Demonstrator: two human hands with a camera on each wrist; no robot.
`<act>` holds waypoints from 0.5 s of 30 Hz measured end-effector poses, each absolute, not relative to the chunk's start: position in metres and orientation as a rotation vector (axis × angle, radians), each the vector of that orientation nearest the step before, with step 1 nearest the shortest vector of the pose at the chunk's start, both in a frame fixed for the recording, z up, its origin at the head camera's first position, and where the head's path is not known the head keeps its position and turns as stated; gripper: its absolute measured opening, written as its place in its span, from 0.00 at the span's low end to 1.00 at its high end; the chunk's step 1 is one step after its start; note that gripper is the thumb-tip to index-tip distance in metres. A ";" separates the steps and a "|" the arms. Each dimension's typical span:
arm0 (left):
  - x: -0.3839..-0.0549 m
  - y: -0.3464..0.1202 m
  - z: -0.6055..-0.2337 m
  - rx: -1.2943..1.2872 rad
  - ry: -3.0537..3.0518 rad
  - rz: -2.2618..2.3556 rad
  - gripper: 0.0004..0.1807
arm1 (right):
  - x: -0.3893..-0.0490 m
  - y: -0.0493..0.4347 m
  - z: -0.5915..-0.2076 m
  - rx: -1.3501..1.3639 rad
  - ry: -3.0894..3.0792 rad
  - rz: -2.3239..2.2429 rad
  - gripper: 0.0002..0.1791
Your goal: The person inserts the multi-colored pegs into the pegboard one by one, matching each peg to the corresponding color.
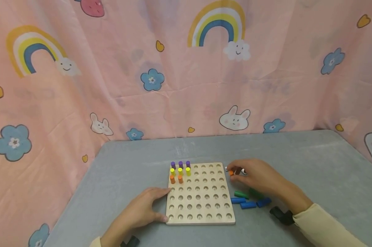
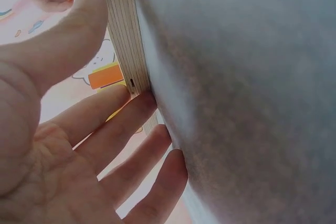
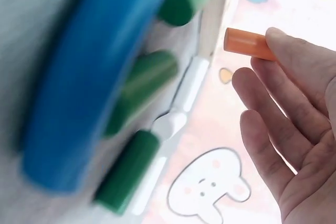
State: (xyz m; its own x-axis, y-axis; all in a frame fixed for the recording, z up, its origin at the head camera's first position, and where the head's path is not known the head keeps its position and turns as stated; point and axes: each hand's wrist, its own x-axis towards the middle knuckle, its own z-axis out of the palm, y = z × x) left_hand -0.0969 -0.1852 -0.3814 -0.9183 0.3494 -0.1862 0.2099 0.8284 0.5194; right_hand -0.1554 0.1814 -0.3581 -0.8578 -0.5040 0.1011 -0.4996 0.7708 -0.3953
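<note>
A square wooden pegboard (image 1: 209, 201) lies flat on the table, with rows of round holes. Three purple pegs (image 1: 180, 164), three yellow pegs (image 1: 180, 171) and two orange pegs (image 1: 172, 179) stand upright in its far-left holes. My left hand (image 1: 142, 208) touches the board's left edge, thumb at the near corner and fingers extended; the left wrist view shows the fingertips against the layered side. Just off the board's right edge, my right hand (image 1: 253, 173) pinches an orange peg (image 3: 247, 43) between thumb and index finger, its other fingers loosely bent.
Right of the board lie loose blue pegs (image 1: 248, 205), green pegs (image 1: 241, 194) and white pegs (image 3: 191, 83), partly under my right hand. A grey table (image 1: 136, 164) carries everything. Behind it hangs a pink patterned curtain (image 1: 179, 103).
</note>
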 end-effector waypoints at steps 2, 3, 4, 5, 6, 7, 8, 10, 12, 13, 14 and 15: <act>-0.097 -0.185 -0.382 0.431 2.737 0.722 0.48 | -0.155 0.176 -0.356 -0.845 2.952 -0.657 0.14; -0.097 -0.185 -0.382 0.432 2.736 0.713 0.48 | -0.156 0.173 -0.355 -0.854 2.954 -0.664 0.13; -0.097 -0.185 -0.382 0.433 2.735 0.704 0.48 | -0.156 0.170 -0.354 -0.865 2.953 -0.673 0.13; -0.097 -0.186 -0.382 0.436 2.734 0.698 0.48 | -0.156 0.167 -0.353 -0.872 2.954 -0.676 0.13; -0.097 -0.186 -0.382 0.439 2.734 0.692 0.48 | -0.156 0.164 -0.352 -0.887 2.954 -0.678 0.12; -0.097 -0.186 -0.383 0.441 2.733 0.690 0.48 | -0.157 0.160 -0.350 -0.896 2.952 -0.686 0.12; -0.097 -0.186 -0.383 0.448 2.736 0.688 0.48 | -0.158 0.156 -0.349 -0.904 2.951 -0.689 0.12; -0.097 -0.186 -0.383 0.456 2.740 0.689 0.49 | -0.159 0.149 -0.347 -0.922 2.946 -0.690 0.13; -0.097 -0.186 -0.383 0.462 2.743 0.695 0.49 | -0.161 0.141 -0.344 -0.951 2.943 -0.692 0.14; -0.097 -0.186 -0.383 0.463 2.744 0.696 0.49 | -0.162 0.137 -0.343 -0.957 2.942 -0.695 0.14; -0.097 -0.186 -0.382 0.463 2.744 0.693 0.49 | -0.163 0.134 -0.343 -0.970 2.938 -0.696 0.14; -0.097 -0.186 -0.382 0.458 2.742 0.690 0.49 | -0.163 0.130 -0.342 -0.979 2.934 -0.699 0.15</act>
State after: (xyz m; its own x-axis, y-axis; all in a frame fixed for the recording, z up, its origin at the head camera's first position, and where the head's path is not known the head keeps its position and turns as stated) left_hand -0.0971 -0.1859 -0.3822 -0.9119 0.3659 -0.1861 0.2343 0.8360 0.4961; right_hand -0.1632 0.1300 -0.3419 -0.8089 -0.5648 0.1633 -0.5777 0.7121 -0.3989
